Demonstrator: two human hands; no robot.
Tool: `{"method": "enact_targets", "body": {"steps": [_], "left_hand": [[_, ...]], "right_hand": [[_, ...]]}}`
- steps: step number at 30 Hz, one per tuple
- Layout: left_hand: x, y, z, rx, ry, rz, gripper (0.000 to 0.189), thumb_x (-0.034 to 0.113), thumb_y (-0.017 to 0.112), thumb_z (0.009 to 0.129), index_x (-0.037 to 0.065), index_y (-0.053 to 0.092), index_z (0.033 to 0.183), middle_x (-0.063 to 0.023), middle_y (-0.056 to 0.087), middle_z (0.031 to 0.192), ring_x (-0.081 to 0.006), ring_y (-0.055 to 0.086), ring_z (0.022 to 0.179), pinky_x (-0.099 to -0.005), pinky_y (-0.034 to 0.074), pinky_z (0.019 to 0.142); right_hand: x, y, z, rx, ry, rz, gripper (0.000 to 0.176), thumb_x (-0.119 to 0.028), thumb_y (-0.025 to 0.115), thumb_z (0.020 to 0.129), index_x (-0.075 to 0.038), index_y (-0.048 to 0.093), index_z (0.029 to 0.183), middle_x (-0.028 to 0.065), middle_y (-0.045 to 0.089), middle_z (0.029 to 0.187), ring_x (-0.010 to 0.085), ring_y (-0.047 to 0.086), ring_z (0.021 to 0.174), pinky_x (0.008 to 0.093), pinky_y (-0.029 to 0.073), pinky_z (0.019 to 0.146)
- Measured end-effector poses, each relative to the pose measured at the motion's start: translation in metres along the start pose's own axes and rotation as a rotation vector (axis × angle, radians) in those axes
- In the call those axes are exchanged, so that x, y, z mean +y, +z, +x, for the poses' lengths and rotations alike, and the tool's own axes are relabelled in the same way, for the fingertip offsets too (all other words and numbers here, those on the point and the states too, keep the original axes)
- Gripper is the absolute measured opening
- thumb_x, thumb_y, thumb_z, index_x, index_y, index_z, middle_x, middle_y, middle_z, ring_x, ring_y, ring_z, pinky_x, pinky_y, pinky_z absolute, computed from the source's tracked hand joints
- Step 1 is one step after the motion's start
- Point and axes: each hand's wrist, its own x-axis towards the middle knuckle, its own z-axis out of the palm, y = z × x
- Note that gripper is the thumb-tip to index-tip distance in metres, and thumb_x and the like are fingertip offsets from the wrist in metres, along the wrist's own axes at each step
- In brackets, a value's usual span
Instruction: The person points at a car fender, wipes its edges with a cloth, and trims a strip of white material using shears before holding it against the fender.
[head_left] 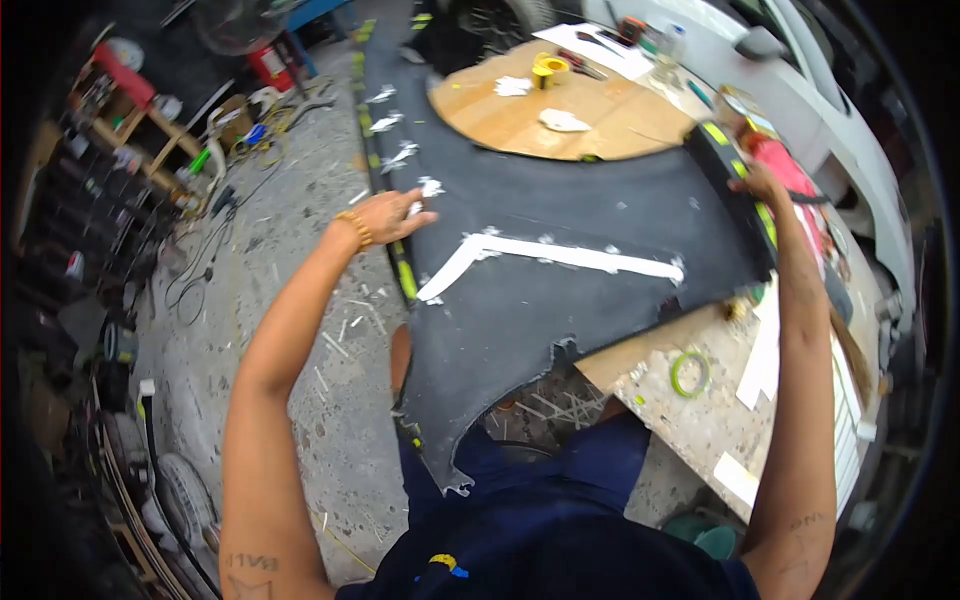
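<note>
While the black panel (560, 300) lies across the tabletop (700, 420) (dull, ragged-edged, crossed by a white strip (570, 255)), both hands steady it. The left hand (385, 215) has its fingers spread flat on one edge, and the right hand (762, 185) is curled round the opposite rim. Shifting it would call for even grips.
</note>
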Motion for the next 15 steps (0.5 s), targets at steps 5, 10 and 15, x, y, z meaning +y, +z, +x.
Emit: {"method": "enact_targets", "body": {"steps": [5, 10, 15], "left_hand": [[0.045, -0.006, -0.014, -0.014, -0.122, -0.108, 0.050, 0.051, 0.053, 0.098, 0.005, 0.055, 0.116, -0.0188, 0.060, 0.066, -0.0370, 0.062, 0.071, -0.0451, 0.046, 0.070], [0.071, -0.006, -0.013, 0.043, -0.142, -0.071, 0.045, 0.048, 0.052, 0.099, 0.006, 0.055, 0.114, -0.0153, 0.061, 0.063, -0.0347, 0.061, 0.068, -0.0419, 0.041, 0.087], [0.073, 0.004, -0.005, -0.012, -0.171, -0.065, 0.048, 0.052, 0.049, 0.099, 0.006, 0.054, 0.113, -0.0156, 0.062, 0.067, -0.0362, 0.062, 0.070, -0.0449, 0.042, 0.083]], "right_hand": [[0.026, 0.038, 0.073, 0.131, 0.117, -0.078, 0.089, -0.027, 0.088, 0.067, 0.002, 0.047, 0.141, 0.0274, 0.059, 0.132, 0.0370, 0.057, 0.124, 0.0400, 0.044, 0.107], [-0.030, 0.025, 0.065, 0.355, -0.279, -0.018, 0.091, -0.049, 0.081, 0.077, -0.004, 0.043, 0.146, 0.0264, 0.053, 0.138, 0.0388, 0.052, 0.128, 0.0429, 0.043, 0.108], [-0.124, -0.019, -0.127, 0.085, -0.540, 0.474, 0.071, -0.048, 0.075, 0.086, -0.009, 0.051, 0.140, 0.0148, 0.055, 0.137, 0.0281, 0.060, 0.116, 0.0398, 0.049, 0.101]]}}
